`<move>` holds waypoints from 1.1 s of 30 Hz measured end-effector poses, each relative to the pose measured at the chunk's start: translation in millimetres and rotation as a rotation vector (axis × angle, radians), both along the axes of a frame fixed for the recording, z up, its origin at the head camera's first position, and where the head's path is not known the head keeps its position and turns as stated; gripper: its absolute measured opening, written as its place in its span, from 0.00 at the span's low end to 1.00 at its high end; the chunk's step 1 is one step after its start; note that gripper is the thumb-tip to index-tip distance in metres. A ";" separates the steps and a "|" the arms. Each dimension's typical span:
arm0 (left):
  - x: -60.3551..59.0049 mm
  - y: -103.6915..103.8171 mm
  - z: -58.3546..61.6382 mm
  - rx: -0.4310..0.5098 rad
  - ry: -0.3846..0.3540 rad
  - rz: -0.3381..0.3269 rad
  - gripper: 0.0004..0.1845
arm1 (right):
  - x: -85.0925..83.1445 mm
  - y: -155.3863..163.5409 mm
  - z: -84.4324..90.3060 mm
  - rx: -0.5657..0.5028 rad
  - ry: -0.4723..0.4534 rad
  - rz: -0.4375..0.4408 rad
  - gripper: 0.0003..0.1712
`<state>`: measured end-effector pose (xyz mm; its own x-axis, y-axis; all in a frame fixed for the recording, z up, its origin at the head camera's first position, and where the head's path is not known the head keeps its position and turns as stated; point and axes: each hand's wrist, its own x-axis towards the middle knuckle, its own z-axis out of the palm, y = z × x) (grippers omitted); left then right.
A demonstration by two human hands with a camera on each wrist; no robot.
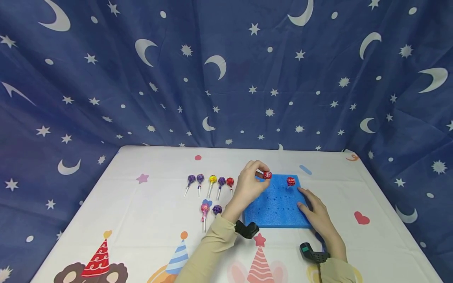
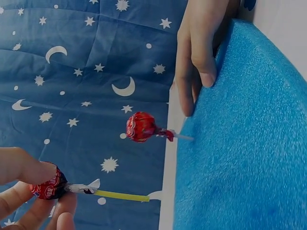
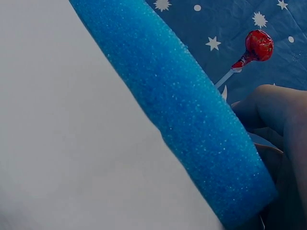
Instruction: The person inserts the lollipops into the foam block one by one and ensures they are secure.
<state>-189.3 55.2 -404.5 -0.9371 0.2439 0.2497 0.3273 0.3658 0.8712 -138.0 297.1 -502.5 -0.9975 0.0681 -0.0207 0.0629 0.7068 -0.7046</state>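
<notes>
A blue foam block point(image 1: 279, 208) with rows of small holes lies on the table. One red lollipop point(image 1: 291, 181) stands upright in its far right corner, also seen in the left wrist view point(image 2: 140, 127) and the right wrist view point(image 3: 259, 45). My left hand point(image 1: 262, 173) pinches a second red lollipop point(image 1: 267, 175) by its head above the block's far edge. Its yellow stick point(image 2: 122, 195) points at the foam point(image 2: 244, 143) without touching it. My right hand point(image 1: 305, 198) rests along the block's right edge, thumb on top point(image 2: 206, 72), fingers point(image 3: 278, 115) against the side.
Left of the block, several lollipops lie in a row: purple point(image 1: 191, 179), purple point(image 1: 200, 178), yellow point(image 1: 212, 179), purple point(image 1: 221, 181), red point(image 1: 230, 181). A pink one point(image 1: 205, 207) and a purple one point(image 1: 217, 209) lie nearer me. A star-printed blue curtain point(image 1: 226, 78) hangs behind the table point(image 1: 141, 220).
</notes>
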 end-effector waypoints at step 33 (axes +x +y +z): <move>-33.8 46.0 -33.9 -0.109 0.037 -0.067 0.14 | -0.4 -0.8 1.3 0.017 -0.023 -0.016 0.33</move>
<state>-223.1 101.2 -438.4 -0.9085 0.3330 0.2524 0.3853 0.4341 0.8143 -138.3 296.4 -501.1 -0.9955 0.0848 -0.0427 0.0907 0.7173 -0.6908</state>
